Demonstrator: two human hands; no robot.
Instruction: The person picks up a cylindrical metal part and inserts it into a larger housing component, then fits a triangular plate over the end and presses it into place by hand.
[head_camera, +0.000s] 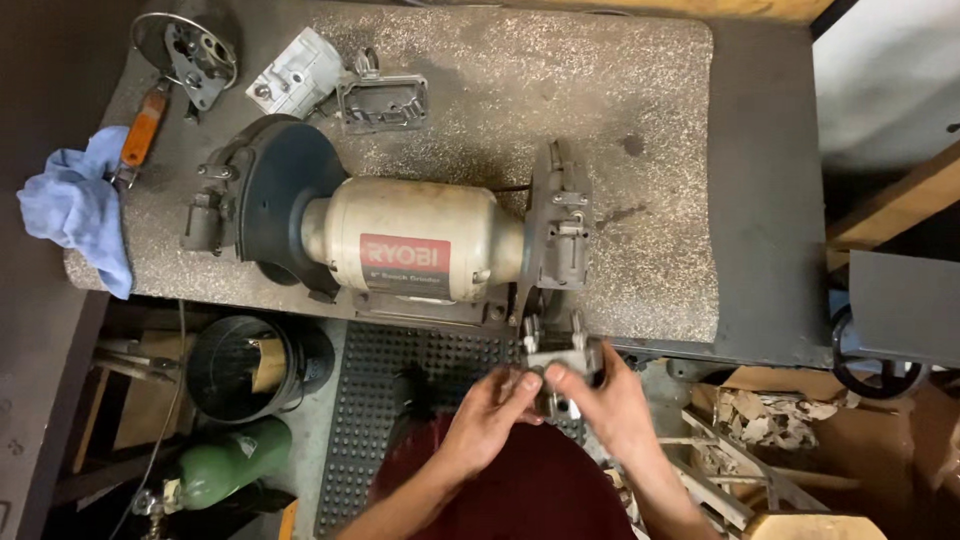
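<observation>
Grey metal bracket (562, 358) sits just off the tabletop (640, 150) edge, below the right end of the bench grinder (400, 240). Left hand (492, 412) and right hand (605, 400) both have their fingers clenched around it. Blue rag (75, 205) hangs at the left edge, near an orange-handled tool (143, 125).

Both hands, left hand (492, 412) and right hand (608, 400), hold what looks like a metal bracket (562, 357) below the bench grinder (400, 240).
</observation>
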